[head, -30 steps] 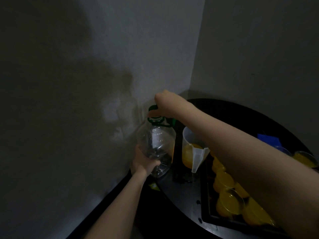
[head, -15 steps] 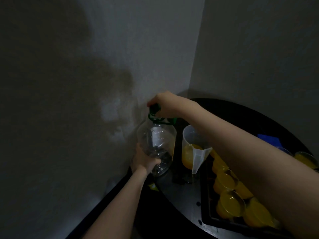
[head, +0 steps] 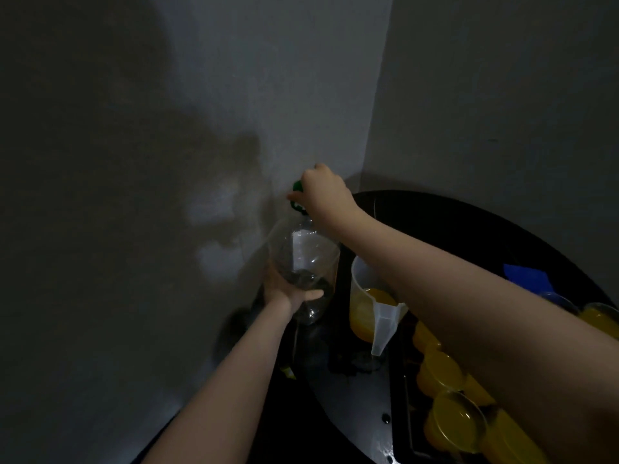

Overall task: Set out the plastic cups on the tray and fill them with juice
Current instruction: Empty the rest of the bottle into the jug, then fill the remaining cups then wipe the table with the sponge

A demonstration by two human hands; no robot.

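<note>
A large clear plastic bottle (head: 303,252), nearly empty, stands at the round black table's left edge by the wall. My left hand (head: 284,293) grips its lower body. My right hand (head: 323,192) grips the green cap (head: 296,187) on its top. Right of the bottle stands a translucent jug (head: 368,313) partly full of orange juice, spout toward me. Several plastic cups (head: 452,420) full of juice sit on a black tray (head: 400,413) at lower right, partly hidden under my right forearm.
The round black table (head: 355,396) fits into a corner of two grey walls. A blue object (head: 526,279) and another juice-filled cup (head: 599,318) lie at the far right. A dark upright thing (head: 341,296) stands between bottle and jug.
My right hand has shifted round the green cap and risen slightly on the bottle's top. My left hand keeps its hold on the bottle's lower part.
</note>
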